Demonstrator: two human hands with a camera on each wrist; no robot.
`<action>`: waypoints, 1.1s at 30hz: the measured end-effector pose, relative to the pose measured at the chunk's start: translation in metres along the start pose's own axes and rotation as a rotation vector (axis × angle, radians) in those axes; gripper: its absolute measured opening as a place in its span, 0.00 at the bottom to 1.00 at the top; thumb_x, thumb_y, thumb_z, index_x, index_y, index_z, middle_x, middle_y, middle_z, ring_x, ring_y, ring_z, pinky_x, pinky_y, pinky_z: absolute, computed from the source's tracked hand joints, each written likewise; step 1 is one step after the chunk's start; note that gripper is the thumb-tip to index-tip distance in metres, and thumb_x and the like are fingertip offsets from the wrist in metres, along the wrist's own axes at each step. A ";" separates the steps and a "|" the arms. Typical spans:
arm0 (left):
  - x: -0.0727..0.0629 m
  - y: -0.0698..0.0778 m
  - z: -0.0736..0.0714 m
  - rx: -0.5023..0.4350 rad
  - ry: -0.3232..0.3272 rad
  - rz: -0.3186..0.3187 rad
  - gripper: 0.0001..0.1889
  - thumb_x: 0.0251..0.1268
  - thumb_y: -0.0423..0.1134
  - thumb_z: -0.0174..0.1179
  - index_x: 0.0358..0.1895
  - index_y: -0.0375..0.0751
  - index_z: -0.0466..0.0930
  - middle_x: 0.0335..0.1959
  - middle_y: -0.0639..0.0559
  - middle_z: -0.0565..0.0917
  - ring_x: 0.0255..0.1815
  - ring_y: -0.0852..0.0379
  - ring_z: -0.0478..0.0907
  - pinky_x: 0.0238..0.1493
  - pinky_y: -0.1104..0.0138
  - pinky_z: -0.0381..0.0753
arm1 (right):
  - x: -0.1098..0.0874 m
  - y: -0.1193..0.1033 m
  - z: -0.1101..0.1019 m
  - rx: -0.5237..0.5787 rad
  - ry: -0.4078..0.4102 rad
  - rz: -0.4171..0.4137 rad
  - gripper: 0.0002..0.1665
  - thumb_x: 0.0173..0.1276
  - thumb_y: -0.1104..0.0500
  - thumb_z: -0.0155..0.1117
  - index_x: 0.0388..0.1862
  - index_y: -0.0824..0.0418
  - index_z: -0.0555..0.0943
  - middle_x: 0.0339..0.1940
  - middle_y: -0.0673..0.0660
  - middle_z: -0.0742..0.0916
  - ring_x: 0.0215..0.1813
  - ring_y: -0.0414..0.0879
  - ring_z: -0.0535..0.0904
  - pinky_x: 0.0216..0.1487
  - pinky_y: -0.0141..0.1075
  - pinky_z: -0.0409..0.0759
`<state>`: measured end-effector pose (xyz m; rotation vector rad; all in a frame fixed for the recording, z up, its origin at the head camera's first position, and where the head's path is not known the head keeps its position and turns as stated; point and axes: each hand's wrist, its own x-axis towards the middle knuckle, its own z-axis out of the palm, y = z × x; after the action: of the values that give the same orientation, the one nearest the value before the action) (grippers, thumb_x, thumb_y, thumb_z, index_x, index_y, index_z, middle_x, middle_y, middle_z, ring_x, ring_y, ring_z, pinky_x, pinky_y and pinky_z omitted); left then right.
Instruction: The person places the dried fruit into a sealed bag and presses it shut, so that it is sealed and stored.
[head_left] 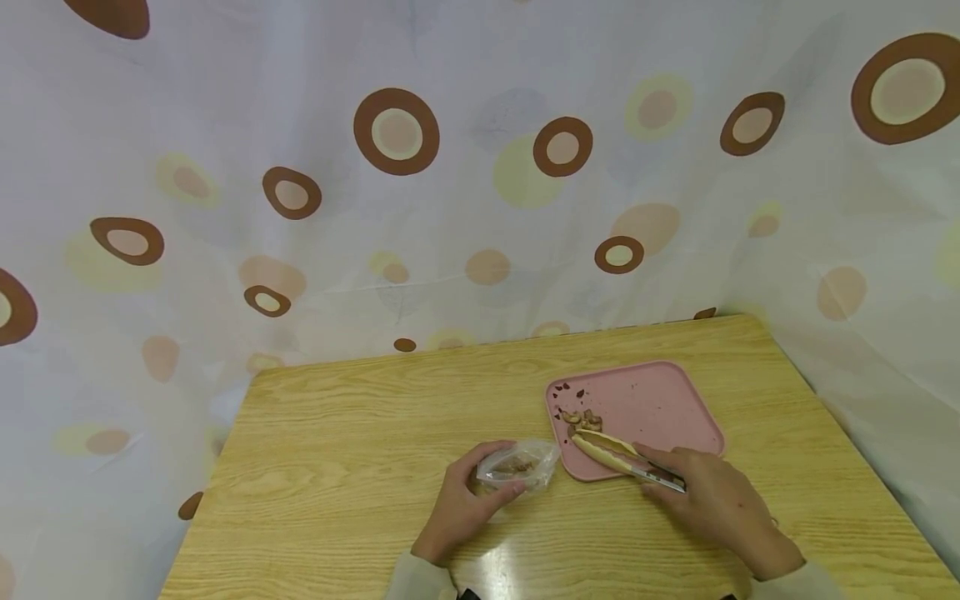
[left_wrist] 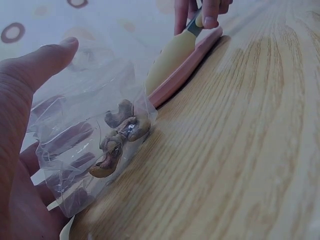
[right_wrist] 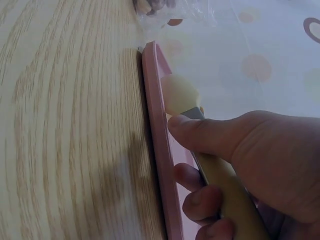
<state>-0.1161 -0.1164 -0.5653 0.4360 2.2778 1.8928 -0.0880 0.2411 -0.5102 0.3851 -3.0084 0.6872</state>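
My left hand (head_left: 461,504) holds a clear plastic bag (head_left: 542,457), its mouth spread between thumb and fingers. Several cashew nuts (left_wrist: 120,132) with brownish skins lie inside the bag, seen in the left wrist view. In my right hand (head_left: 720,500) is a pair of tongs (head_left: 611,454) with pale yellow heads and metal arms, the thumb pressing on one arm. The tongs' tips are at a small pile of cashews (head_left: 588,419) on the left part of a pink tray (head_left: 652,408). The bag is close beside the tray's left edge.
Dark flakes of skin (head_left: 566,388) are scattered at the tray's far left corner. Everything rests on a wood-grain table (head_left: 360,450). A white curtain (head_left: 465,200) with brown and yellow circles hangs behind the table and along its right side.
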 end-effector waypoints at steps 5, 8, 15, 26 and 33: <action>0.000 0.000 0.000 0.010 0.005 -0.007 0.25 0.69 0.42 0.77 0.68 0.63 0.85 0.68 0.57 0.87 0.62 0.52 0.85 0.65 0.66 0.80 | -0.001 0.000 -0.001 0.007 0.000 0.018 0.31 0.68 0.49 0.82 0.70 0.50 0.88 0.43 0.47 0.93 0.36 0.36 0.79 0.33 0.36 0.77; 0.000 0.002 0.000 0.013 0.008 -0.010 0.25 0.69 0.42 0.77 0.67 0.63 0.85 0.68 0.57 0.87 0.62 0.52 0.85 0.65 0.66 0.80 | -0.002 0.001 -0.003 0.007 0.006 0.023 0.31 0.69 0.49 0.81 0.70 0.49 0.87 0.40 0.44 0.91 0.33 0.35 0.72 0.32 0.34 0.72; 0.000 0.004 0.000 0.018 0.003 0.008 0.26 0.69 0.42 0.77 0.69 0.61 0.84 0.69 0.53 0.87 0.62 0.52 0.85 0.65 0.66 0.80 | -0.004 0.002 -0.005 0.005 0.036 0.016 0.31 0.69 0.50 0.81 0.71 0.49 0.87 0.38 0.42 0.90 0.32 0.35 0.70 0.32 0.33 0.69; -0.001 0.003 0.000 0.021 0.002 -0.011 0.25 0.70 0.43 0.77 0.68 0.63 0.84 0.68 0.56 0.87 0.63 0.52 0.84 0.66 0.66 0.79 | -0.008 0.000 -0.013 0.053 0.107 -0.016 0.33 0.69 0.51 0.82 0.72 0.49 0.86 0.43 0.43 0.91 0.35 0.31 0.73 0.34 0.32 0.72; -0.001 0.001 0.000 0.032 0.003 -0.004 0.25 0.70 0.44 0.76 0.68 0.64 0.84 0.69 0.57 0.86 0.64 0.53 0.84 0.68 0.65 0.79 | -0.006 -0.004 -0.015 0.129 0.169 -0.097 0.33 0.65 0.54 0.84 0.70 0.54 0.87 0.40 0.43 0.92 0.34 0.27 0.73 0.32 0.30 0.72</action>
<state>-0.1155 -0.1167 -0.5644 0.4330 2.3118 1.8588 -0.0813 0.2459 -0.4954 0.4503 -2.7758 0.8606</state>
